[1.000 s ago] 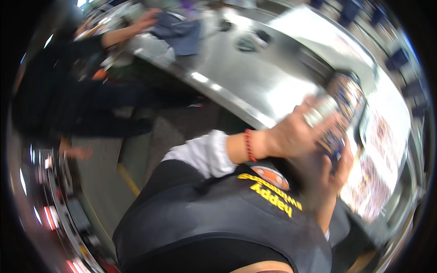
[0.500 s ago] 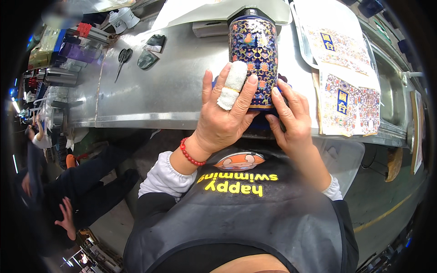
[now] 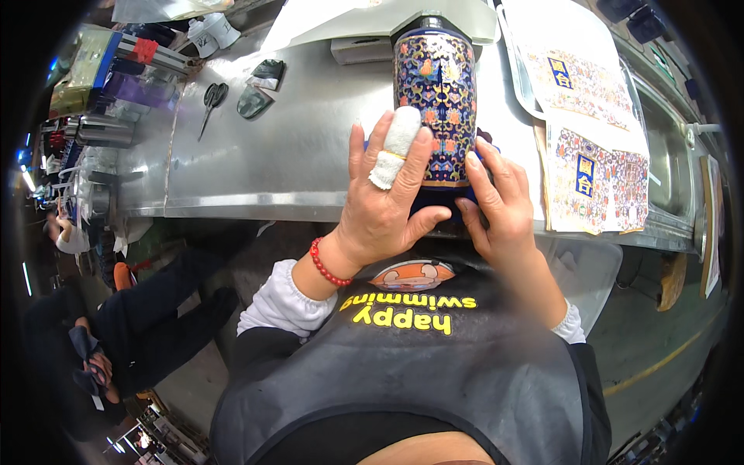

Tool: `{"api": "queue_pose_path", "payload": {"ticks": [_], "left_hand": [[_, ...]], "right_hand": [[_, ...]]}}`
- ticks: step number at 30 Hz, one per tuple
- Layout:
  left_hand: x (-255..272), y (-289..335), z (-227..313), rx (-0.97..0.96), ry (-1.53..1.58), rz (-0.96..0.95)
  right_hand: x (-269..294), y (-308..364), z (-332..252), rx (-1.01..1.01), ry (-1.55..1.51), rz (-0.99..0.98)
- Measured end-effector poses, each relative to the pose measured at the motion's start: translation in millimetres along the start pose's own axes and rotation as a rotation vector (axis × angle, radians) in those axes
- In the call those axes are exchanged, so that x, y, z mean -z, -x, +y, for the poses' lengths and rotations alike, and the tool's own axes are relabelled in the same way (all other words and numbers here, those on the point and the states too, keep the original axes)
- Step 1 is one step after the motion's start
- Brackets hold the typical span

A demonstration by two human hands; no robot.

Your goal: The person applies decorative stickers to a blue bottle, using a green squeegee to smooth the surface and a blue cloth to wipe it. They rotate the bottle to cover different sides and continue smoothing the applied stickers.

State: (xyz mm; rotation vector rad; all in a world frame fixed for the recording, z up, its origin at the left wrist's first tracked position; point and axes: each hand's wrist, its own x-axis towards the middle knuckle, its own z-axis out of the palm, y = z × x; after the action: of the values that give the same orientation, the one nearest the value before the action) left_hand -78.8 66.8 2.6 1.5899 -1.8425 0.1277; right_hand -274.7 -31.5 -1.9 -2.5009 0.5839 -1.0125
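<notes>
A dark blue bottle [image 3: 435, 101] with a colourful floral pattern lies in front of me, its neck pointing away. My left hand [image 3: 381, 190] is open at the bottle's lower left side, with fingers spread and thumb stretched out near its base. A white cloth finger cover [image 3: 401, 139], tied with a yellowish band, is on one finger of that hand and reaches the bottle's edge. My right hand [image 3: 500, 198] rests its straightened fingers along the lower right side, the thumb apart below. Something dark blue under the bottle is mostly hidden.
Scissors [image 3: 213, 105] and a dark, flat two-part item [image 3: 260, 89] lie on the metal table [image 3: 310, 147] to the left. Patterned decal sheets [image 3: 595, 178] are stacked on the right beside a tray [image 3: 518, 74]. A sink [image 3: 666, 132] is beyond. Another person's hand [image 3: 99, 368] shows at far left.
My left thumb has swung out away from the bottle's base, and the left fingers have shifted slightly. The right hand stays against the bottle. The other person's hand now has dark cloth-like material at it.
</notes>
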Motion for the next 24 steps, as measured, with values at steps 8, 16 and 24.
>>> {"api": "queue_pose_path", "payload": {"ticks": [8,16,24], "left_hand": [[-3.2,0.5,-0.3,0.019,-0.053,-0.033],[12.3,-32.3,-22.8,0.097,0.097,-0.005],[11.1,-57.3,-25.5,0.061,0.009,-0.010]], "right_hand": [[4.6,-4.5,-7.5,-0.003,0.031,-0.043],[30.8,-42.4,6.9,-0.076,-0.034,-0.105],[18.9,-63.3,17.2,-0.083,-0.036,-0.176]]}}
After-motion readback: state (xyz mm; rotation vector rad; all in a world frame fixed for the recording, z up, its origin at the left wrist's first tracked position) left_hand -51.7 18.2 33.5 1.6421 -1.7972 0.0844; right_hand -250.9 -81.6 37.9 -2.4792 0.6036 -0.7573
